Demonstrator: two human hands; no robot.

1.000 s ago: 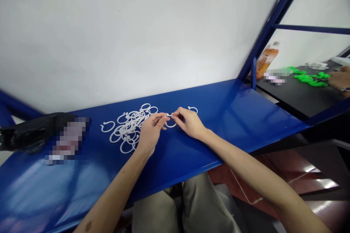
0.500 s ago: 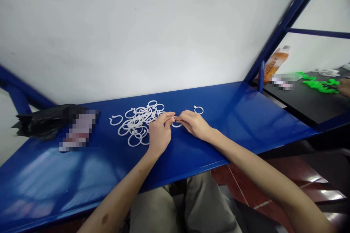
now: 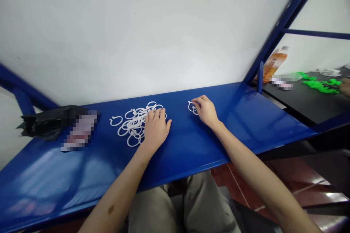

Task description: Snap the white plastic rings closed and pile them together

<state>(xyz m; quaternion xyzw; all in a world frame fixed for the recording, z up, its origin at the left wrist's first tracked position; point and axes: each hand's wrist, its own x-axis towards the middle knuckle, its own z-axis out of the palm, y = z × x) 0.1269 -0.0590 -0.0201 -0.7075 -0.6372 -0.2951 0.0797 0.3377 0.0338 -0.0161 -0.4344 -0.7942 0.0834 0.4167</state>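
A heap of thin white plastic rings point(image 3: 131, 125), each with a small knob, lies on the blue table point(image 3: 175, 167). My left hand point(image 3: 156, 128) rests over the heap's right side, fingers spread, thumb out to the right; it hides some rings. Farther right, my right hand point(image 3: 205, 110) pinches a white ring point(image 3: 190, 106) between thumb and fingertips. Another ring shows partly beneath those fingers, lying on the table. One ring point(image 3: 116, 121) sits slightly apart at the heap's left.
A black plastic bag point(image 3: 46, 123) and a blurred flat item point(image 3: 80, 131) lie at the left. A white wall rises behind the table. On a dark table at right are an orange bottle point(image 3: 276, 64), green pieces point(image 3: 321, 85) and another person's hand point(image 3: 345, 87).
My hands have parted. The right one has moved right and away from me with a ring, to where a single ring lay. The left has opened and shifted onto the heap.
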